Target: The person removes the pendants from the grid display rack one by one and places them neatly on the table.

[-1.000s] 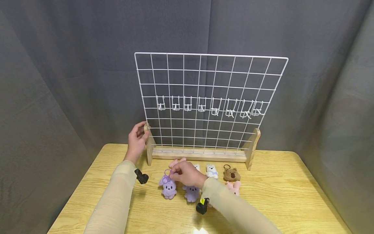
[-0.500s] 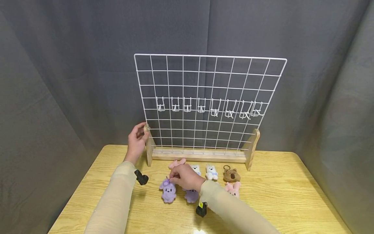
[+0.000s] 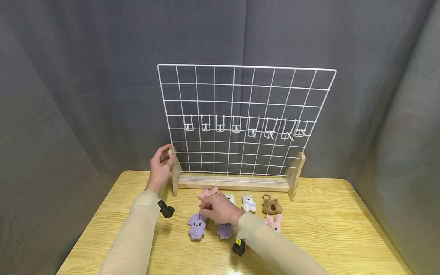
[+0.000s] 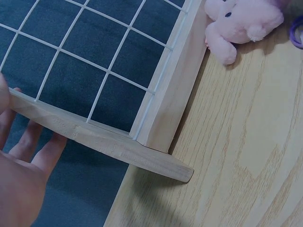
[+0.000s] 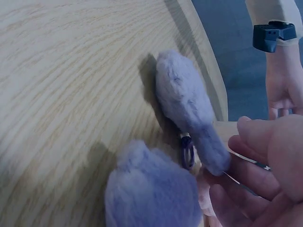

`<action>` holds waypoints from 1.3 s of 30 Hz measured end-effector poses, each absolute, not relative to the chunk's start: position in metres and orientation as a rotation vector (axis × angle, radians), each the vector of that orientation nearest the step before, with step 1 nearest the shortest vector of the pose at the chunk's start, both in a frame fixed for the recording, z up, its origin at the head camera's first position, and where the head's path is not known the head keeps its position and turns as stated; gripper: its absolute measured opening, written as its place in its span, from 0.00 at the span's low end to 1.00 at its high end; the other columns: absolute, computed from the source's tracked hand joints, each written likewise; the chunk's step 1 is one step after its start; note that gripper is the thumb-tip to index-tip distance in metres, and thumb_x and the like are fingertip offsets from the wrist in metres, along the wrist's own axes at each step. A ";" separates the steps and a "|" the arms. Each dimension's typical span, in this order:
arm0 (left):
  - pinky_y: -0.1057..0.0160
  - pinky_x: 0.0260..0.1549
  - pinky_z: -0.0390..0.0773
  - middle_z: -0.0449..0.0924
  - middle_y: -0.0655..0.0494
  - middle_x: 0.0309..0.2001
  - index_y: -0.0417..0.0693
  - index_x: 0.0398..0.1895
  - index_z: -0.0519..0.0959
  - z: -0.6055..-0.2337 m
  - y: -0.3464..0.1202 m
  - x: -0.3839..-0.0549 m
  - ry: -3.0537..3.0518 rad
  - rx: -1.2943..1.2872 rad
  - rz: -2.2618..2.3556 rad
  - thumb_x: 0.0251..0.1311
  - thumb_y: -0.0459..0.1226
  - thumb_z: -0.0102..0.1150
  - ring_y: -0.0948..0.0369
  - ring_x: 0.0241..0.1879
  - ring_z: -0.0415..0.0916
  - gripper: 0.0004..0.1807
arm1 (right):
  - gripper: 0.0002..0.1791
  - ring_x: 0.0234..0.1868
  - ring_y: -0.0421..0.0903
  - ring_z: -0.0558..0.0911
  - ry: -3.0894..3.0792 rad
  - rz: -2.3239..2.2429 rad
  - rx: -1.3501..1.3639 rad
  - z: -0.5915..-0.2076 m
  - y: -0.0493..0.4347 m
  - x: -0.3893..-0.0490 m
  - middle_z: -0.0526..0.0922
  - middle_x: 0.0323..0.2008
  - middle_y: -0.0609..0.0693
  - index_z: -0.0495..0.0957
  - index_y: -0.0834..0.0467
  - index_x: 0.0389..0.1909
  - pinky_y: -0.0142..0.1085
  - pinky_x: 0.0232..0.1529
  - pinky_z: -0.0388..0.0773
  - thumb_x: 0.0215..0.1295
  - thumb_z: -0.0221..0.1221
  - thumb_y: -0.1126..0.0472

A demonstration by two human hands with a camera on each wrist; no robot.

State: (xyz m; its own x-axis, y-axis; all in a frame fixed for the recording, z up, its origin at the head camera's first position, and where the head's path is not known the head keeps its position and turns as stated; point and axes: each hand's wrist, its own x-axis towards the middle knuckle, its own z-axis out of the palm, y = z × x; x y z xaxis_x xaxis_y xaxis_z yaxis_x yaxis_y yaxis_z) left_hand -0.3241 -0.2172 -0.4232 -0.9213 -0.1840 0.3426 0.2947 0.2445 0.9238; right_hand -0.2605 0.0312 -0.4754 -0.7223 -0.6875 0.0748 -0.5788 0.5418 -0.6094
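Note:
In the head view my left hand (image 3: pixel 160 168) grips the left wooden upright (image 3: pixel 175 172) of a stand, which holds a white wire grid (image 3: pixel 233 149). The left wrist view has its fingers behind the upright. My right hand (image 3: pixel 220 209) is at the top of a purple plush keychain (image 3: pixel 197 228) lying on the table. In the right wrist view its fingers touch the plush's ear, and the thumb stands apart. A purple ring (image 5: pixel 188 152) shows beneath that plush. A second purple plush (image 3: pixel 225 230) lies partly under the right hand.
A row of white hooks (image 3: pixel 236 125) hangs on the grid. On the wooden table (image 3: pixel 330 229) lie a pink plush (image 3: pixel 208 192), two white plushes (image 3: pixel 248 203), a brown bear plush (image 3: pixel 272 206) and another pink plush (image 3: pixel 274 222). A grey curtain (image 3: pixel 103 95) stands behind.
My right hand held the purple plush's ring upright a second ago; the ring has since dropped from its fingers. The plush shifted slightly nearer to me. The left hand stays put.

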 end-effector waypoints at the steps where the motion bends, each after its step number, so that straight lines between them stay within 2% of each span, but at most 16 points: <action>1: 0.71 0.49 0.76 0.79 0.36 0.56 0.40 0.67 0.71 -0.423 -0.217 -0.324 -2.144 -0.103 -1.724 0.68 0.26 0.57 0.54 0.52 0.77 0.24 | 0.05 0.24 0.30 0.73 2.607 -0.927 -1.069 -0.474 0.032 -0.260 0.84 0.29 0.39 0.86 0.52 0.37 0.26 0.28 0.72 0.70 0.63 0.58; 5: 0.72 0.48 0.76 0.78 0.35 0.57 0.40 0.68 0.70 -0.425 -0.217 -0.325 -2.142 -0.101 -1.752 0.68 0.26 0.57 0.54 0.52 0.77 0.25 | 0.06 0.26 0.31 0.75 2.608 -0.933 -1.026 -0.472 0.038 -0.261 0.84 0.30 0.38 0.87 0.51 0.37 0.28 0.31 0.74 0.71 0.62 0.56; 9: 0.72 0.49 0.76 0.78 0.36 0.58 0.44 0.69 0.70 -0.437 -0.221 -0.336 -2.139 -0.094 -1.750 0.69 0.27 0.56 0.57 0.52 0.77 0.25 | 0.06 0.34 0.33 0.80 2.635 -0.975 -1.020 -0.473 0.046 -0.264 0.85 0.32 0.37 0.86 0.51 0.37 0.30 0.38 0.78 0.71 0.62 0.56; 11: 0.70 0.52 0.76 0.78 0.38 0.59 0.48 0.69 0.70 -0.444 -0.224 -0.342 -2.143 -0.087 -1.732 0.69 0.28 0.57 0.59 0.53 0.77 0.26 | 0.05 0.39 0.35 0.82 2.658 -0.997 -1.027 -0.472 0.050 -0.265 0.86 0.34 0.38 0.86 0.51 0.38 0.32 0.43 0.79 0.70 0.62 0.56; 15: 0.62 0.56 0.77 0.79 0.43 0.59 0.54 0.68 0.71 -0.455 -0.229 -0.350 -2.144 -0.084 -1.713 0.69 0.31 0.58 0.59 0.54 0.77 0.25 | 0.05 0.42 0.41 0.84 2.679 -1.051 -1.014 -0.469 0.060 -0.265 0.86 0.38 0.41 0.85 0.51 0.39 0.36 0.46 0.80 0.71 0.61 0.57; 20: 0.56 0.58 0.77 0.80 0.44 0.58 0.56 0.68 0.72 -0.457 -0.229 -0.351 -2.138 -0.093 -1.704 0.69 0.31 0.58 0.57 0.55 0.77 0.25 | 0.09 0.43 0.44 0.84 2.677 -1.155 -0.986 -0.466 0.076 -0.263 0.87 0.42 0.45 0.84 0.56 0.44 0.37 0.44 0.82 0.72 0.59 0.57; 23: 0.56 0.59 0.77 0.80 0.45 0.58 0.56 0.67 0.72 -0.457 -0.228 -0.350 -2.136 -0.084 -1.708 0.69 0.31 0.59 0.57 0.55 0.77 0.25 | 0.07 0.44 0.42 0.84 2.696 -1.192 -0.935 -0.464 0.087 -0.261 0.86 0.43 0.42 0.83 0.52 0.45 0.34 0.44 0.82 0.73 0.59 0.57; 27: 0.57 0.57 0.77 0.81 0.46 0.57 0.58 0.66 0.73 -0.458 -0.228 -0.348 -2.147 -0.060 -1.723 0.69 0.32 0.59 0.57 0.54 0.78 0.24 | 0.05 0.46 0.40 0.83 2.724 -1.226 -0.862 -0.460 0.105 -0.255 0.85 0.43 0.40 0.83 0.47 0.44 0.33 0.44 0.82 0.72 0.60 0.57; 31: 0.59 0.56 0.78 0.80 0.46 0.57 0.58 0.67 0.73 -0.458 -0.228 -0.348 -2.146 -0.070 -1.726 0.69 0.32 0.59 0.56 0.54 0.78 0.25 | 0.06 0.45 0.40 0.84 2.764 -1.248 -0.836 -0.457 0.125 -0.250 0.87 0.44 0.43 0.83 0.48 0.45 0.34 0.42 0.82 0.71 0.61 0.58; 39: 0.65 0.53 0.78 0.80 0.45 0.57 0.56 0.68 0.72 -0.456 -0.229 -0.347 -2.147 -0.098 -1.702 0.70 0.33 0.59 0.56 0.53 0.78 0.24 | 0.05 0.45 0.41 0.84 2.849 -1.272 -0.765 -0.455 0.171 -0.243 0.87 0.42 0.40 0.82 0.45 0.44 0.33 0.41 0.82 0.71 0.62 0.57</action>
State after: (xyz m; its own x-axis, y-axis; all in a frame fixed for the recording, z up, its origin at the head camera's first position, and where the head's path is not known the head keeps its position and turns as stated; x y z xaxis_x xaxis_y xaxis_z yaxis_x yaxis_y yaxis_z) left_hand -0.3470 -0.2289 -0.4558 -0.9186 -0.1881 0.3477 0.2957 0.2570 0.9201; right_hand -0.2428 0.1714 -0.4554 -0.8843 -0.3933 0.2514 -0.4498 0.5737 -0.6845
